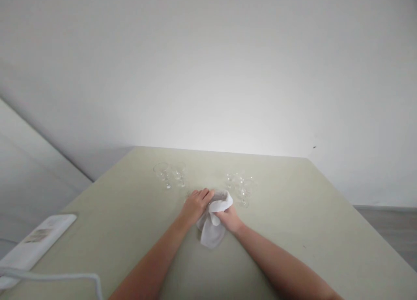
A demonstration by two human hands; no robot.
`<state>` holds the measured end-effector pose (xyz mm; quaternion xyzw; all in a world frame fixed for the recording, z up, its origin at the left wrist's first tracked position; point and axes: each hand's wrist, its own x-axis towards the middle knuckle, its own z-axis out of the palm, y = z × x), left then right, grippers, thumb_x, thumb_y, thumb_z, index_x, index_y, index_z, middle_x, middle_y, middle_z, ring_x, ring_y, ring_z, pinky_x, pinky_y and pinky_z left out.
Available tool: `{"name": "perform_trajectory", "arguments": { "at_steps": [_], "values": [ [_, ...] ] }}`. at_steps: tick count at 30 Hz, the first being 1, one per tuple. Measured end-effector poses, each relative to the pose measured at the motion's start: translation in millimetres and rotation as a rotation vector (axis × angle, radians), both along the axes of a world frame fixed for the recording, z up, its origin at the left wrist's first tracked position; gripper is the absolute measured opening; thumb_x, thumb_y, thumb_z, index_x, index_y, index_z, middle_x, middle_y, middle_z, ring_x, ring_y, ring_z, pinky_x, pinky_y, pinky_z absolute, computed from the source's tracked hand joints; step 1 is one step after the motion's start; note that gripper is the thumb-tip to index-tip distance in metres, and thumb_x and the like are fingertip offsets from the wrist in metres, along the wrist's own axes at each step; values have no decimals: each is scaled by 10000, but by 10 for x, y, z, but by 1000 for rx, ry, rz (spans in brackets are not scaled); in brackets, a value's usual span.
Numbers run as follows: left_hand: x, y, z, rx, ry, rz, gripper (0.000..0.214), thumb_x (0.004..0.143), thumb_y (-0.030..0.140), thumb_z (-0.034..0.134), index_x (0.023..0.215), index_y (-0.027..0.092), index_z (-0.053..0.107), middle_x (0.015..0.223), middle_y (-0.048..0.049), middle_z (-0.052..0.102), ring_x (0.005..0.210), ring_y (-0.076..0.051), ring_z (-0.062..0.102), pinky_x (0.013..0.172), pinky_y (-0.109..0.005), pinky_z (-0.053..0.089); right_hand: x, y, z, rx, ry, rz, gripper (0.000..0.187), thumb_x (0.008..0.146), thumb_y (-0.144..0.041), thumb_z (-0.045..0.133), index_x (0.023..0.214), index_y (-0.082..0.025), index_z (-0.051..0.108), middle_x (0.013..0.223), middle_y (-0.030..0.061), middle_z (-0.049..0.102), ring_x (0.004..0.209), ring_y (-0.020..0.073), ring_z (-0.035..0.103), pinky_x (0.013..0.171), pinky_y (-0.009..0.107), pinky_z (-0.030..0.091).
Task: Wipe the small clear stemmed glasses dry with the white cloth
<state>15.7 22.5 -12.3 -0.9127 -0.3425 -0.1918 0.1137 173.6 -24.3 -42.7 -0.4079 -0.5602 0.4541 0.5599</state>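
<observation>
A crumpled white cloth (211,232) is bunched between my hands above the middle of the table, one end hanging down. My right hand (230,218) is closed on the cloth from the right, its fingers partly covered by the folds. On the other side, my left hand (196,205) is closed, fingertips against the cloth's upper edge. A clear glint beside its knuckles looks like part of a glass; most of it is hidden. Beyond my left hand stand two clear stemmed glasses (162,171). Several more stemmed glasses (243,189) are grouped just past my right hand.
The pale green table (286,230) meets a white wall (208,74) at its far edge. At the left lies a long white box or device (42,239) with a printed patch. A white cable or bar (65,276) crosses the lower left corner.
</observation>
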Motion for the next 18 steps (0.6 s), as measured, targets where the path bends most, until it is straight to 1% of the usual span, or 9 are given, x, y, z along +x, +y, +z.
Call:
{"name": "perform_trajectory", "arguments": {
  "at_steps": [3, 7, 9, 11, 13, 14, 15, 16, 18],
  "values": [
    [-6, -36, 54, 42, 5, 17, 320, 915, 178, 440, 1220, 214, 531, 984, -79, 627, 877, -228, 576, 800, -373, 432, -23, 4, 38, -48, 64, -47, 198, 700, -306, 687, 839, -198, 596, 821, 28, 636, 781, 199, 584, 769, 335, 492],
    [75, -125, 74, 77, -27, 65, 371, 922, 174, 438, 1289, 213, 484, 1016, -90, 630, 926, -236, 577, 855, -385, 410, -29, 38, 20, -166, 159, -269, 144, 803, -342, 538, 841, -206, 569, 821, 32, 636, 823, 202, 594, 810, 347, 494],
    [85, -117, 48, 30, -3, 91, 372, 910, 161, 447, 1276, 216, 492, 1022, -90, 628, 895, -230, 593, 801, -361, 426, -2, 30, 13, -134, 96, -229, 157, 796, -357, 564, 843, -208, 576, 821, 33, 649, 814, 206, 603, 805, 354, 500],
    [46, -75, 21, -57, 45, 85, 371, 891, 160, 468, 1254, 226, 503, 1017, -77, 632, 818, -213, 608, 699, -323, 433, 29, -3, 21, -30, -54, -109, 232, 737, -350, 668, 907, -206, 605, 884, 43, 676, 853, 225, 617, 839, 372, 496],
    [-22, -36, 16, -143, 83, 32, 372, 868, 172, 498, 1234, 240, 510, 996, -57, 641, 755, -197, 611, 630, -301, 421, 44, -39, 37, 99, -191, -52, 451, 658, -327, 763, 1064, -212, 606, 1046, 68, 678, 983, 257, 610, 946, 402, 452],
    [-52, -29, 25, -161, 87, 11, 366, 858, 177, 510, 1219, 241, 517, 979, -53, 645, 753, -198, 610, 630, -301, 422, 43, -49, 42, 145, -226, -52, 553, 628, -320, 792, 1132, -217, 587, 1122, 77, 660, 1046, 268, 593, 994, 410, 420],
    [-73, -35, 42, -151, 78, 8, 350, 854, 179, 516, 1199, 234, 528, 961, -56, 646, 773, -208, 610, 651, -309, 428, 36, -52, 43, 163, -232, -57, 592, 619, -324, 801, 1156, -219, 578, 1155, 81, 648, 1077, 273, 581, 1016, 412, 402],
    [-79, -53, 64, -118, 60, 21, 331, 855, 178, 515, 1182, 222, 539, 945, -65, 645, 806, -222, 607, 687, -324, 434, 27, -47, 39, 149, -210, -71, 544, 639, -344, 787, 1129, -213, 590, 1134, 81, 653, 1065, 270, 586, 1006, 408, 411],
    [-47, -109, 112, -12, 19, 67, 303, 873, 174, 494, 1171, 195, 548, 928, -87, 640, 868, -250, 592, 772, -368, 434, 9, -19, 20, 55, -112, -114, 343, 753, -413, 678, 1005, -189, 616, 1004, 75, 676, 962, 242, 612, 923, 386, 465]
  ]
}}
